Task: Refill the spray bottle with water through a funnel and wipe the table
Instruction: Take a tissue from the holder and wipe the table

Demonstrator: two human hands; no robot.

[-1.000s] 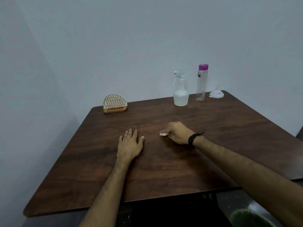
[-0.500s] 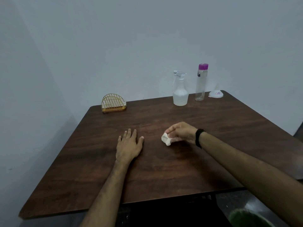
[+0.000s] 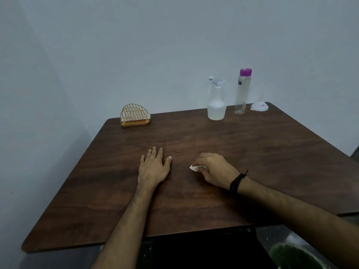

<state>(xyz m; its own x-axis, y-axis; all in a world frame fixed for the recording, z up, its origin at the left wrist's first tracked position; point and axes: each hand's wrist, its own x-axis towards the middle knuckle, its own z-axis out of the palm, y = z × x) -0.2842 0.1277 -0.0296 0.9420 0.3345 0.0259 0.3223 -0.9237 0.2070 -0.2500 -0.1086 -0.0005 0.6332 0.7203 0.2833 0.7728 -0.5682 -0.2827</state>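
right hand (image 3: 214, 169) lowered, clutching tissue (image 3: 194, 168) on table (image 3: 272, 152) | left hand (image 3: 154, 167) unmoved, flat

A small yellow wire rack (image 3: 135, 115) stands on the far left part of the worktop, close to the back edge. It has a round top made of thin bars and a flat base. Behind it is a plain pale wall (image 3: 155, 45). A black wristband (image 3: 237, 181) with a little loose end is around one wrist. Down in the low right corner, under the worktop edge, sits a round green thing (image 3: 295, 257), too blurry to tell what it is.
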